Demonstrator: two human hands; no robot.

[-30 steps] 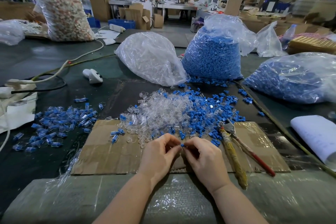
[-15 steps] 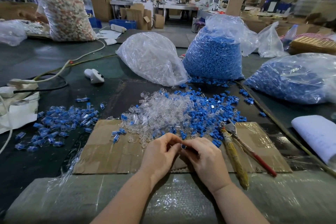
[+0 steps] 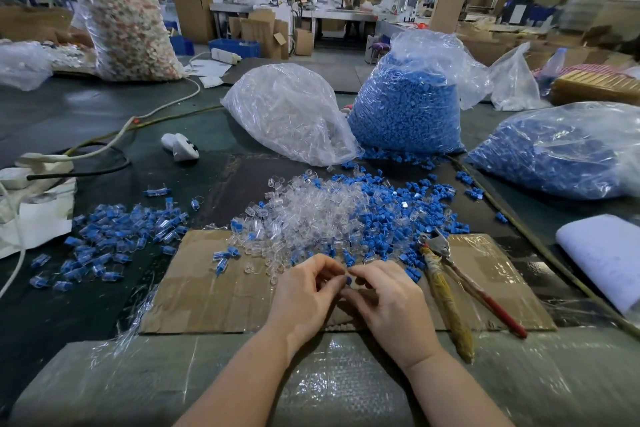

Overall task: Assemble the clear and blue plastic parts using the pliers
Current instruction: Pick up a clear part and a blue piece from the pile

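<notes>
My left hand (image 3: 306, 295) and my right hand (image 3: 388, 302) meet fingertip to fingertip over the cardboard sheet (image 3: 207, 291). Between them they pinch a small blue plastic part (image 3: 348, 280); any clear part with it is hidden by my fingers. Just beyond the hands lies a heap of loose clear parts (image 3: 311, 215) mixed with loose blue parts (image 3: 398, 215). The pliers (image 3: 446, 281), with one yellow-wrapped and one red handle, lie untouched on the cardboard to the right of my right hand. A pile of joined clear-and-blue pieces (image 3: 114, 236) sits at the left.
Behind the heap stand a bag of clear parts (image 3: 291, 114) and a bag of blue parts (image 3: 408, 104); another blue bag (image 3: 554, 152) lies at the right. White cables (image 3: 104, 146) and a white cloth (image 3: 34, 218) lie at the left, a paper pad (image 3: 602, 253) at the right.
Both hands stay together over the cardboard, with small finger movements around the blue part. The pliers and piles have not moved.
</notes>
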